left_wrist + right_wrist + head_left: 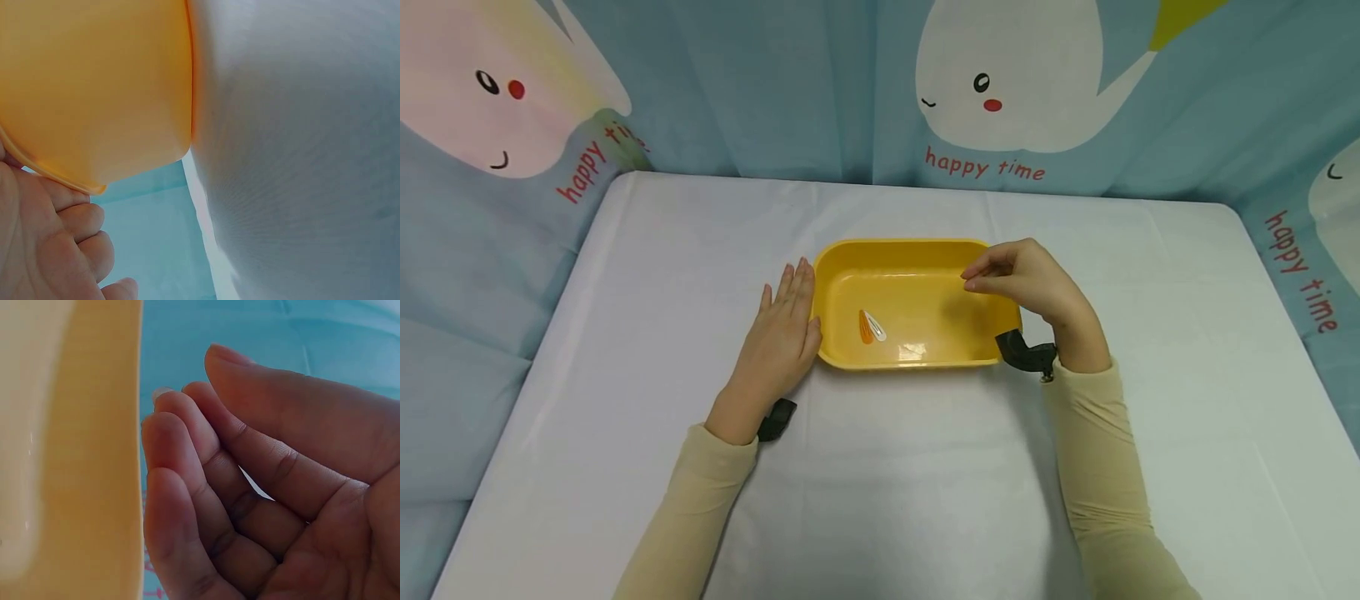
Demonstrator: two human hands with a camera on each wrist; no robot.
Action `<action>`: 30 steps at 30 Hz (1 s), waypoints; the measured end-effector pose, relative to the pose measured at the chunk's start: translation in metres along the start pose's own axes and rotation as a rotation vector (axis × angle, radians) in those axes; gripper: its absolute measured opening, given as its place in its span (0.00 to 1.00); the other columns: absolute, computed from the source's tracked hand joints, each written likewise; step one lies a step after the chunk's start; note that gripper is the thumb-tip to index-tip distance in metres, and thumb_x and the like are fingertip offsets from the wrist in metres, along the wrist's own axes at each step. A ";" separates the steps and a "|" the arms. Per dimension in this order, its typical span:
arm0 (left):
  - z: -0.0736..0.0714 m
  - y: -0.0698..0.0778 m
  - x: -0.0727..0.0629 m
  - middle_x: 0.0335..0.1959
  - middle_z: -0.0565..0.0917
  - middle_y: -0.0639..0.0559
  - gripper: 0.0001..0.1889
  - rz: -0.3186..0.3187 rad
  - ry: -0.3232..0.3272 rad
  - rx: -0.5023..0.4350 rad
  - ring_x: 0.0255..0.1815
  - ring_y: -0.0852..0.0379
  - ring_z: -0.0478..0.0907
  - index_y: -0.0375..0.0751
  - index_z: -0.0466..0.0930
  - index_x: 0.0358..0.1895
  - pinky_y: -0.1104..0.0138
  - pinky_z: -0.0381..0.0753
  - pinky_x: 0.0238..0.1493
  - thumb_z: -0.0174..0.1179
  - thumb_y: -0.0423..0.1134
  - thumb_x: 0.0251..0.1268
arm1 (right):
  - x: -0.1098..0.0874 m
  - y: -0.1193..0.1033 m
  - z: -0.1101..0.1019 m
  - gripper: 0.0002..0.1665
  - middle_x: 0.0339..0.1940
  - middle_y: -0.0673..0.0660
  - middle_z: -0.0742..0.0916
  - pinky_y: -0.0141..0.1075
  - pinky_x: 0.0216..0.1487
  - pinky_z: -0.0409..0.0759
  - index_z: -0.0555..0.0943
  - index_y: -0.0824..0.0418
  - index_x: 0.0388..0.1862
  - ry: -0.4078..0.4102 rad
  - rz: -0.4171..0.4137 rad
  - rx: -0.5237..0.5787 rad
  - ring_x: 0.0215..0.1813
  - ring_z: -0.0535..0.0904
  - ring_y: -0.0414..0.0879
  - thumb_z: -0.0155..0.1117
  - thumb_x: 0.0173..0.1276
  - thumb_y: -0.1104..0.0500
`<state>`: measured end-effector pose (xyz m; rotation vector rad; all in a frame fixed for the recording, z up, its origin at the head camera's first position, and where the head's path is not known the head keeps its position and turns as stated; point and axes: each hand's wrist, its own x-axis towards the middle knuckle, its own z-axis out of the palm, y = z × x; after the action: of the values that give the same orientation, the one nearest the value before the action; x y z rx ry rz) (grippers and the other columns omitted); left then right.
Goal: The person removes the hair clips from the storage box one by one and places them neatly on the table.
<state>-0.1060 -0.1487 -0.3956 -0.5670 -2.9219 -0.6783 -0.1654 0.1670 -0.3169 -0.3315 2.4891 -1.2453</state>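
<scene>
A yellow plastic tray lies on the white-covered table, with an orange hair clip and a white hair clip side by side on its floor, left of centre. Against the tray's left rim rests my left hand, its fingers straight; the left wrist view shows that hand touching the rim from outside. My right hand hovers over the tray's right end, fingers loosely bent. In the right wrist view, thumb and fingertips of this hand stand apart, holding nothing.
A white cloth covers the table around the tray. Behind the table's far edge hangs a blue curtain with whale prints and red lettering. Black wrist cameras sit on the right wrist and the left wrist.
</scene>
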 end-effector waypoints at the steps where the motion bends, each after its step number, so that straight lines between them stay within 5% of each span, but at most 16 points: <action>1: 0.000 0.000 0.000 0.75 0.47 0.40 0.31 -0.001 -0.001 0.001 0.75 0.46 0.40 0.29 0.43 0.73 0.47 0.42 0.70 0.36 0.40 0.72 | 0.001 -0.001 0.002 0.12 0.36 0.59 0.86 0.29 0.45 0.76 0.83 0.70 0.40 -0.018 -0.003 -0.003 0.39 0.79 0.47 0.66 0.63 0.62; 24: 0.000 0.001 0.000 0.75 0.45 0.41 0.31 -0.012 -0.018 -0.001 0.76 0.47 0.38 0.29 0.42 0.73 0.49 0.40 0.71 0.36 0.40 0.72 | 0.038 -0.023 0.042 0.04 0.29 0.55 0.87 0.35 0.39 0.76 0.84 0.66 0.32 -0.208 -0.129 -0.110 0.34 0.80 0.46 0.67 0.60 0.65; 30: 0.000 0.001 0.000 0.75 0.45 0.41 0.31 -0.013 -0.019 0.003 0.75 0.47 0.38 0.29 0.43 0.73 0.48 0.40 0.71 0.37 0.40 0.72 | 0.054 -0.024 0.053 0.04 0.27 0.54 0.86 0.33 0.36 0.74 0.85 0.65 0.31 -0.282 -0.099 -0.116 0.32 0.78 0.45 0.68 0.59 0.65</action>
<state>-0.1062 -0.1483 -0.3949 -0.5571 -2.9462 -0.6738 -0.1927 0.0952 -0.3380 -0.6217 2.3286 -1.0116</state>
